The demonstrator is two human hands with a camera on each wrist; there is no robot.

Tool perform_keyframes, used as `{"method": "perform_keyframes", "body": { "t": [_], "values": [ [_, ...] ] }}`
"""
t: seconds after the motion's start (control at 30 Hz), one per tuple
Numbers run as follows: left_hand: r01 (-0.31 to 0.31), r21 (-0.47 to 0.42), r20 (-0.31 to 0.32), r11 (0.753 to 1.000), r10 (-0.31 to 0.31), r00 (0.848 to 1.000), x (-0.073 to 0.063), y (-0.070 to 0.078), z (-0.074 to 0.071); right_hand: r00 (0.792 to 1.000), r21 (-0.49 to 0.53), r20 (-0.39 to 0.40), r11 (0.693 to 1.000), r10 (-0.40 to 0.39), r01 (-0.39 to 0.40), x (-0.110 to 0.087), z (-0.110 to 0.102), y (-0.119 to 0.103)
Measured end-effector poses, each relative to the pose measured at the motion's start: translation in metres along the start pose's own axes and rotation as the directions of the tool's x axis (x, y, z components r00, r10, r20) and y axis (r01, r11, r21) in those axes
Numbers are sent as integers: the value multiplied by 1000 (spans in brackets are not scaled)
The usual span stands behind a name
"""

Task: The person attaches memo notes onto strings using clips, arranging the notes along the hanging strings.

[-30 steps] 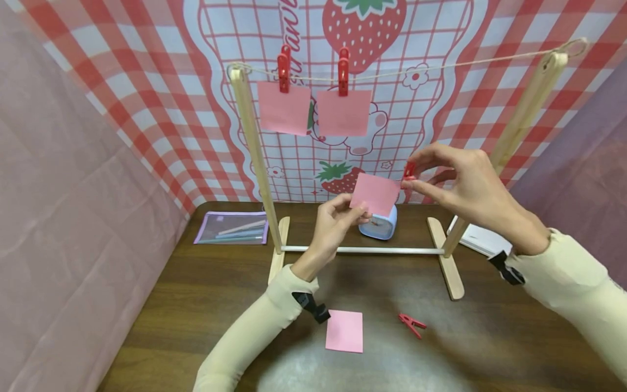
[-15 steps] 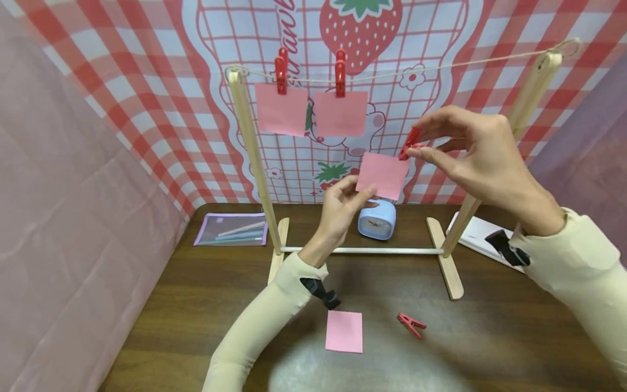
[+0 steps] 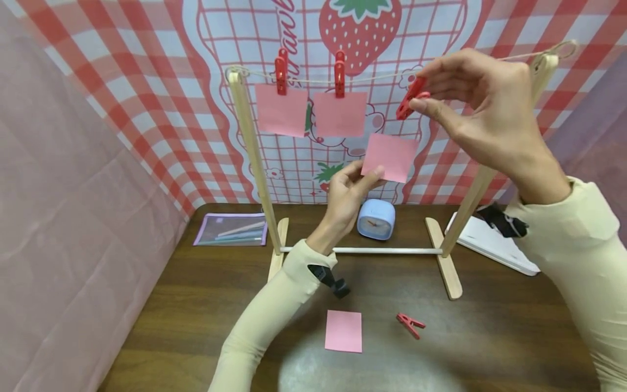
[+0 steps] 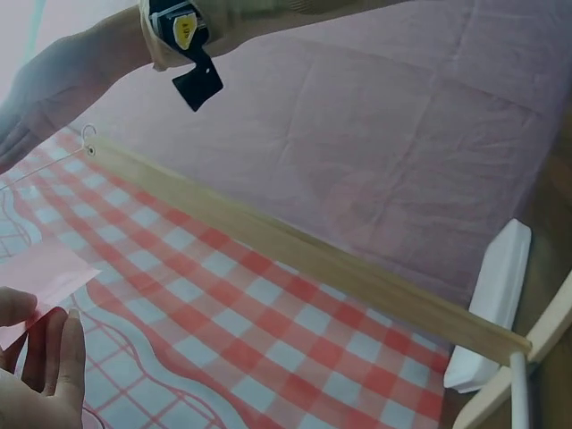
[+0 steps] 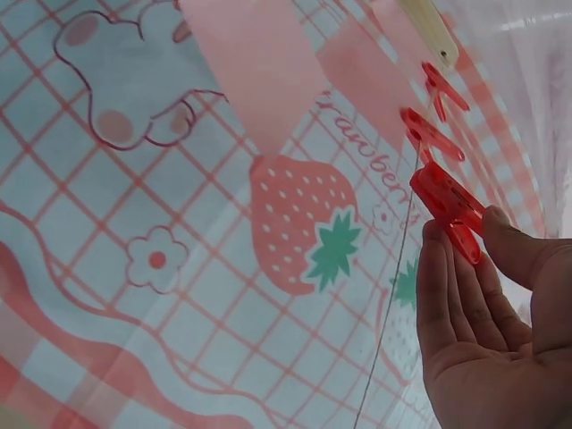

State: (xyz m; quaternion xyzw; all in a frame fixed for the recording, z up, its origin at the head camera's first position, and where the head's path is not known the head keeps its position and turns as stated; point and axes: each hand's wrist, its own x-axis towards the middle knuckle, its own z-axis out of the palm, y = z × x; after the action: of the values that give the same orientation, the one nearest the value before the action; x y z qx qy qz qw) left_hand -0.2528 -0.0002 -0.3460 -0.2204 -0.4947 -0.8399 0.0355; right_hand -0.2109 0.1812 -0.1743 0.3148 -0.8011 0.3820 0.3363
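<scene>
My left hand (image 3: pixel 345 198) pinches a pink sticky note (image 3: pixel 390 157) by its lower left edge, thumb in front. Above the note, my right hand (image 3: pixel 490 111) pinches a red clothespin (image 3: pixel 409 101) by its handles, tip angled down and left. That pin is close to the string (image 3: pixel 382 78), and a gap separates it from the note's top edge. To the left, two pink notes (image 3: pixel 281 110) hang from the string under red clothespins (image 3: pixel 339 73). In the right wrist view the held pin (image 5: pixel 442 197) lines up with the two clipped ones.
Wooden posts (image 3: pixel 254 163) with a white crossbar (image 3: pixel 387 251) carry the string. Behind stand a blue clock (image 3: pixel 376 220), a mesh pencil pouch (image 3: pixel 230 230) and a white flat object (image 3: pixel 490 245). Nearer lie a pink note pad (image 3: pixel 343 331) and another red clothespin (image 3: pixel 410 325).
Both hands have risen towards the string, the left carrying the sticky note up and right. The right hand has climbed faster, so its clothespin, earlier beside the note's corner, is now above it.
</scene>
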Motion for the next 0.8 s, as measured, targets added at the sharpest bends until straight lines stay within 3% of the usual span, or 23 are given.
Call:
{"method": "perform_keyframes", "body": {
  "t": [0.23,0.37,0.53,0.8],
  "values": [
    [3,-112,-5,994,-3,1000,8,3,6,996,-17,-58,998,-65,64,17,-4,-3],
    [11,-153,-14,988,-13,1000,13,5,9,993,19,-101,998,-60,62,26,-4,-3],
    [15,-197,-36,980,-23,999,17,8,14,985,65,-132,991,-108,117,39,-4,-3],
    [17,-204,-57,979,-29,998,21,13,19,990,71,-116,995,77,-69,50,-1,-10]
  ]
}}
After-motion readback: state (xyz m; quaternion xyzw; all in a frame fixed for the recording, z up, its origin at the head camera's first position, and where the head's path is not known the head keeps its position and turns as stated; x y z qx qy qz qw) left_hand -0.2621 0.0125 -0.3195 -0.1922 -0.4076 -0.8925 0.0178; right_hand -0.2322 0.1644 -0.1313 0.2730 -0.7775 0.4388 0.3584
